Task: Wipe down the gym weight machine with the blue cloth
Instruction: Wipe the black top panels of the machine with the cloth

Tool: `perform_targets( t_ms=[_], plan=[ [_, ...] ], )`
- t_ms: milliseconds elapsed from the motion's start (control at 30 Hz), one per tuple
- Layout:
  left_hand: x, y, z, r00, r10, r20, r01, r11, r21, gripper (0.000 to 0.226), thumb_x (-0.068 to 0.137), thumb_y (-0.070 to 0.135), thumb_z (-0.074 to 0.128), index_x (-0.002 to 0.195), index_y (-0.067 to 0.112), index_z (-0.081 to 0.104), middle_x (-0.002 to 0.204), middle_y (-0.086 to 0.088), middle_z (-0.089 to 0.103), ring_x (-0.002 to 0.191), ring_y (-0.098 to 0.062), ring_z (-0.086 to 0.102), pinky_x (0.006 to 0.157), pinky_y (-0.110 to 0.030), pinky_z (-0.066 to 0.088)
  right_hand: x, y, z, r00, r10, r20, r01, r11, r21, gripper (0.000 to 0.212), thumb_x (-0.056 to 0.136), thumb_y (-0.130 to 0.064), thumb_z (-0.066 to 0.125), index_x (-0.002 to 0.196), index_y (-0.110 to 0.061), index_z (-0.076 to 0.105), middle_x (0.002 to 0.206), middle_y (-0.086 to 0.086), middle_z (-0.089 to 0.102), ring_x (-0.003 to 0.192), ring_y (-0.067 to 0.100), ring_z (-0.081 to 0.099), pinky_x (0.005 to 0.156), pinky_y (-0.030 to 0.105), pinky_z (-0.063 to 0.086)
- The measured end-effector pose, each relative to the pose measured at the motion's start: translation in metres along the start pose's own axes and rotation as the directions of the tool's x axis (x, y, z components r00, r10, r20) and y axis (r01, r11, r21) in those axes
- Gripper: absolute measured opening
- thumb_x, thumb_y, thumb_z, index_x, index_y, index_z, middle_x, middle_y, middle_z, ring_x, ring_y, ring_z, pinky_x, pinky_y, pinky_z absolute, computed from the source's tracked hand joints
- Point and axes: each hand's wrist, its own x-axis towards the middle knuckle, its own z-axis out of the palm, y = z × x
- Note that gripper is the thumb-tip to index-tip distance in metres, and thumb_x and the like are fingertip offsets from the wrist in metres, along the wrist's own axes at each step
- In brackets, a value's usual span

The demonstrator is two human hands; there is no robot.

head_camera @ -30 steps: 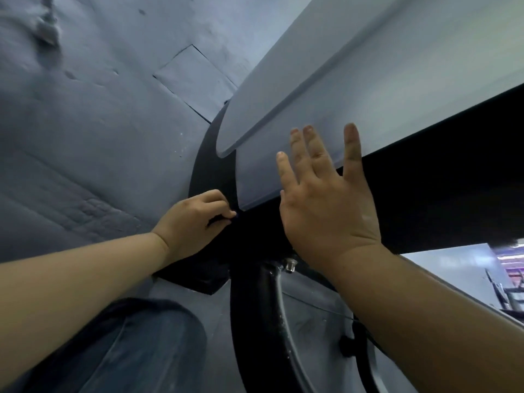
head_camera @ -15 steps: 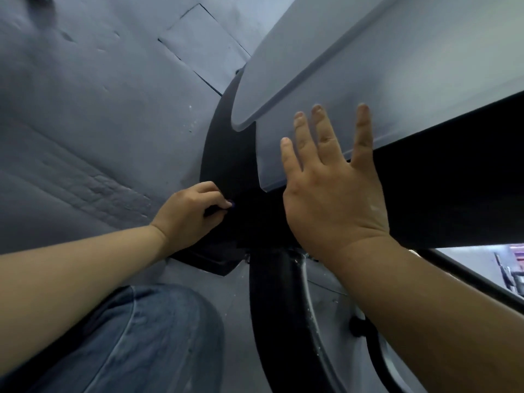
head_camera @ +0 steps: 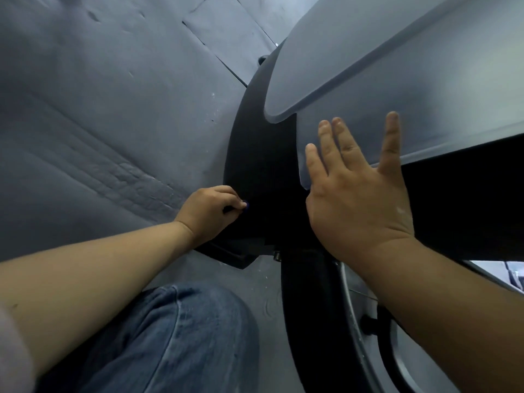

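Gym weight machine (head_camera: 425, 66) close up across the right half of the view: pale grey panel above, curved black cover (head_camera: 255, 165) below and left of it, black frame tube (head_camera: 306, 321) dropping from the cover toward the bottom edge. Small bolt (head_camera: 276, 255) just under the cover's lower edge. Both hands on the machine, one at each side of the black cover, well apart from each other.

Left hand (head_camera: 209, 214): at the lower left edge of the black cover, where it meets the grey floor (head_camera: 99, 109). Fingers curled in tight, thumb against forefinger in a pinch. Blue cloth (head_camera: 245, 205) seen only as a small blue scrap at the fingertips, touching the cover; the rest hidden inside the fist, so size and folding impossible to tell.

Right hand (head_camera: 357, 199): spread wide, fingers straight, back toward the camera. Four fingers showing, three close together and one splayed off to the right. Fingertips over the lower left corner of the grey panel, palm over the black part beneath. Holding nothing. Looks laid flat on the surface, though actual contact cannot be confirmed.

Bent knee in blue jeans (head_camera: 170, 336) low in the view, beside the frame tube, between the two forearms.
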Motion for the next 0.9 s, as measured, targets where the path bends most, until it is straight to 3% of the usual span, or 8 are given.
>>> perform_targets(
  t_ms=[167,267,400,633,733,800,900],
  plan=[
    [-0.012,-0.035,0.011,0.972,-0.234,0.031,0.231,0.969,0.084,0.006,0.077,0.009,0.082,0.076,0.005,0.078,0.078,-0.01,0.072,0.067,-0.033,0.069,0.067,-0.029,0.05,0.0,-0.003,0.002,1.0,0.009,-0.019,-0.009,1.0,-0.028,0.063,0.095,-0.03,0.014,0.151,-0.007,0.031,0.16,0.021,0.018,0.151,0.031,0.012,0.105,0.07,-0.017],
    [-0.013,-0.035,0.017,0.954,-0.299,0.032,0.297,0.953,0.055,0.007,0.079,0.012,0.081,0.082,0.007,0.079,0.083,-0.011,0.073,0.076,-0.033,0.069,0.07,-0.028,0.049,0.003,-0.003,0.005,1.0,0.003,-0.024,-0.003,1.0,-0.028,0.061,0.095,-0.03,0.019,0.148,-0.005,0.036,0.158,0.023,0.023,0.149,0.032,0.018,0.106,0.07,-0.015],
    [-0.007,-0.034,0.015,0.852,-0.512,0.109,0.509,0.859,0.051,0.011,0.086,0.021,0.074,0.095,0.017,0.079,0.1,-0.006,0.074,0.095,-0.028,0.067,0.078,-0.03,0.049,0.001,-0.004,0.003,0.999,0.021,-0.034,-0.022,1.0,-0.021,0.06,0.094,-0.03,0.023,0.146,-0.005,0.041,0.157,0.023,0.027,0.148,0.032,0.022,0.107,0.069,-0.015],
    [-0.007,-0.04,0.016,0.777,-0.605,0.173,0.59,0.796,0.135,0.011,0.091,0.017,0.063,0.093,0.019,0.073,0.099,-0.009,0.072,0.089,-0.031,0.063,0.068,-0.029,0.038,0.001,-0.003,0.003,1.0,0.008,-0.026,-0.009,1.0,-0.019,0.061,0.095,-0.032,0.022,0.147,-0.004,0.039,0.157,0.024,0.025,0.149,0.033,0.021,0.107,0.069,-0.016],
    [-0.014,-0.036,0.015,0.851,-0.518,0.093,0.515,0.856,0.054,0.01,0.089,0.016,0.068,0.093,0.016,0.077,0.094,-0.008,0.074,0.086,-0.029,0.066,0.07,-0.032,0.048,0.001,-0.003,0.005,0.999,0.003,-0.041,-0.003,1.0,-0.013,0.059,0.097,-0.03,0.023,0.146,-0.003,0.04,0.157,0.026,0.025,0.148,0.035,0.022,0.106,0.07,-0.015],
    [-0.014,-0.021,0.014,0.954,-0.295,-0.049,0.292,0.955,-0.06,0.008,0.083,0.015,0.074,0.089,0.014,0.078,0.089,-0.005,0.073,0.081,-0.024,0.069,0.072,-0.031,0.054,0.002,-0.003,0.006,0.999,0.003,-0.043,-0.003,1.0,-0.01,0.059,0.097,-0.03,0.022,0.147,-0.003,0.039,0.157,0.026,0.023,0.148,0.036,0.02,0.106,0.07,-0.016],
    [-0.005,-0.005,0.013,0.991,-0.029,-0.127,0.017,0.995,-0.099,0.008,0.082,0.013,0.074,0.089,0.011,0.077,0.09,-0.002,0.071,0.075,-0.017,0.067,0.07,-0.026,0.054,0.002,-0.002,0.008,0.999,-0.004,-0.052,0.004,1.0,-0.007,0.059,0.098,-0.031,0.019,0.148,-0.003,0.037,0.158,0.025,0.022,0.148,0.036,0.019,0.105,0.069,-0.017]
  ],
)
